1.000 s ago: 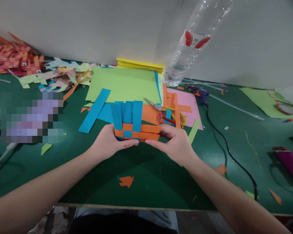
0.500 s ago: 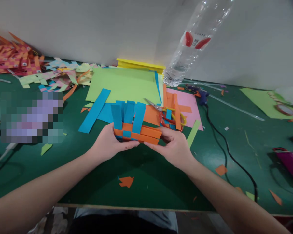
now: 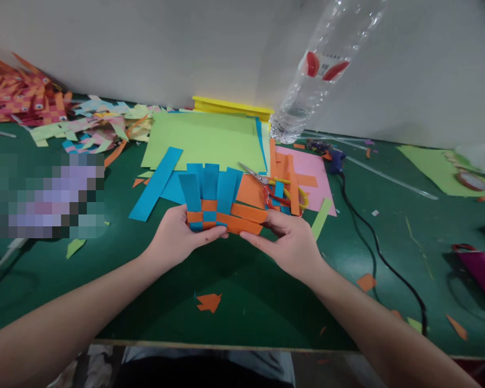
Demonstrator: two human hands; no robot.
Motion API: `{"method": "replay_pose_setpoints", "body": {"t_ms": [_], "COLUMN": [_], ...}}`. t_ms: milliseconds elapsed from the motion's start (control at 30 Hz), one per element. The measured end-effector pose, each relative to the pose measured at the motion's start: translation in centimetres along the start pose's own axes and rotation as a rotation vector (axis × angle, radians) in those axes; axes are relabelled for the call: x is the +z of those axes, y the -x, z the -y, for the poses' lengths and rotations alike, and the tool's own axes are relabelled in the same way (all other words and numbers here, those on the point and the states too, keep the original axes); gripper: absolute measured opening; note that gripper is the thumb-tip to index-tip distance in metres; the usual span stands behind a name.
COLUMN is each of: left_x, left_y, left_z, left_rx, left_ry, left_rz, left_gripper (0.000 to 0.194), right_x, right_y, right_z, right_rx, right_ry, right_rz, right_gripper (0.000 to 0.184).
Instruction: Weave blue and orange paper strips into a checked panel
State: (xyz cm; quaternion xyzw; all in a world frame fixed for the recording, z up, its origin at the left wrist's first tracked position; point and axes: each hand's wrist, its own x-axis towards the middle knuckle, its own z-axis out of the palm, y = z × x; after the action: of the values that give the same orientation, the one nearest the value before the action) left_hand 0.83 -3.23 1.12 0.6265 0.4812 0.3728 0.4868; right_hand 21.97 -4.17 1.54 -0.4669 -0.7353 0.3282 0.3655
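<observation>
A woven piece of blue and orange paper strips (image 3: 218, 207) is held just above the green table (image 3: 242, 285). My left hand (image 3: 178, 240) pinches its lower left corner, thumb across the front. At its right end my right hand (image 3: 289, 242) grips the orange strips, fingers curled round them. Several blue strips stand up from the weave, fanned slightly. A loose blue strip (image 3: 157, 183) lies on the table to the left.
Green paper sheets (image 3: 204, 140), pink paper (image 3: 311, 172) and scissors (image 3: 278, 188) lie behind my hands. A clear plastic bottle (image 3: 319, 70) stands against the wall. A glue gun (image 3: 333, 156) with a black cable (image 3: 372, 242) runs on the right. Woven scraps (image 3: 44, 113) pile at the far left.
The woven piece has tilted and shifted slightly left and up in my hands; the blue strips have drawn closer together. Both hands keep their grip.
</observation>
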Motion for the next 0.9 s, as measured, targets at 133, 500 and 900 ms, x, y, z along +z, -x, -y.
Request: {"method": "replay_pose_setpoints", "body": {"t_ms": [133, 500, 900], "left_x": [0.0, -0.2, -1.0], "left_y": [0.0, -0.3, -0.6], "left_z": [0.0, 0.5, 0.5], "left_rx": [-0.017, 0.009, -0.004], "left_ry": [0.039, -0.002, 0.042], "left_rz": [0.014, 0.055, -0.077], "left_gripper": [0.016, 0.02, 0.028], "right_x": [0.0, -0.3, -1.1], "right_y": [0.0, -0.2, -0.5], "right_z": [0.0, 0.0, 0.1], "right_rx": [0.008, 0.03, 0.009], "right_ry": [-0.024, -0.129, -0.138], "right_rz": [-0.013, -0.128, -0.264], "right_gripper": [0.016, 0.022, 0.02]}}
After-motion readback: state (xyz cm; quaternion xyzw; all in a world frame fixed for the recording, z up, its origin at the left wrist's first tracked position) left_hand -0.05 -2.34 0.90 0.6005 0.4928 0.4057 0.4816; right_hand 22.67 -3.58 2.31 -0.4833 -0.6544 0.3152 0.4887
